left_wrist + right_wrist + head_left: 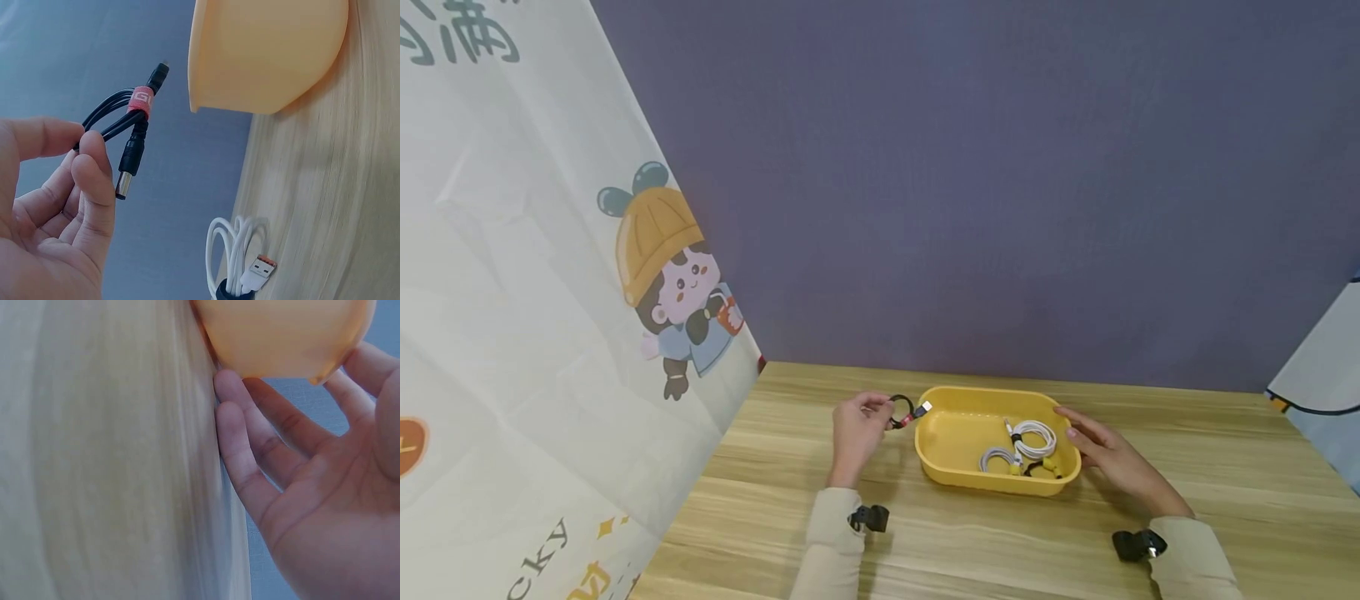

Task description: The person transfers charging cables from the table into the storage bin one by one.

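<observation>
My left hand (pixel 861 427) pinches a coiled black cable (pixel 901 412) between thumb and fingers, just left of the yellow basket (pixel 970 481). A red strap (pixel 140 102) binds the coil, which has a plug at either end; its metal barrel plug (pixel 124 184) points down in the left wrist view. My right hand (pixel 1112 454) holds the basket's right end, thumb at the rim and other fingers along the outer wall. Inside the basket lie a white cable coil (pixel 1036 437), a grey cable coil (pixel 995 455) and a black cable with yellow parts (pixel 1049 467).
Another white cable (pixel 232 250) with a USB plug and black tie lies on the wooden table in the left wrist view; I cannot pick it out in the head view. A blue-grey partition (pixel 970 208) stands behind the table. At left hangs a white printed sheet (pixel 535 275).
</observation>
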The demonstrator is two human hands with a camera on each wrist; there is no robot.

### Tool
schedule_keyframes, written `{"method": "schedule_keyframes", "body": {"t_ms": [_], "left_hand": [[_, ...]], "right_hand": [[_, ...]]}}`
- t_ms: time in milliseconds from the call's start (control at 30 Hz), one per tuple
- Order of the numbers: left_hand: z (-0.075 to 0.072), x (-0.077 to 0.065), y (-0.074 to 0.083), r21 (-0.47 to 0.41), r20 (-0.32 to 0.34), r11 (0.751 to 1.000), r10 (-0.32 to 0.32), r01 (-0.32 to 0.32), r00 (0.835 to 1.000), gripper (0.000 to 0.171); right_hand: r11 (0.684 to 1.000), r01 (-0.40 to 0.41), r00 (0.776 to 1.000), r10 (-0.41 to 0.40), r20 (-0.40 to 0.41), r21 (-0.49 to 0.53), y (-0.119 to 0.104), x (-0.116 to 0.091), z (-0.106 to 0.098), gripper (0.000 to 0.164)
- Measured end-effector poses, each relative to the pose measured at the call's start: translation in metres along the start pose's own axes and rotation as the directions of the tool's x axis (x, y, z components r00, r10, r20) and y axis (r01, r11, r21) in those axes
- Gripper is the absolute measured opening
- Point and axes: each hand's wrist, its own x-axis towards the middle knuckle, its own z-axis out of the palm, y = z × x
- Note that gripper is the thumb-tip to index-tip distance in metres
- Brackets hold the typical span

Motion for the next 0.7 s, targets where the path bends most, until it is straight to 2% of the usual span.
{"method": "schedule_keyframes", "body": {"t_ms": [300,700], "left_hand": [[0.002,-0.004,0.004,0.006,0.037,1.000,0.003,-0.003,0.999,0.008],[0.004,-0.010,0.005,0.011,0.071,0.998,0.063,-0.064,0.995,0.008]], "right_hand": [[1.000,-0.006,1.000,0.006,-0.006,-0.015,-0.002,-0.002,0.003,0.056],[1.000,-0.028,0.999,0.028,-0.020,0.009,-0.010,-0.014,0.014,0.057]]}}
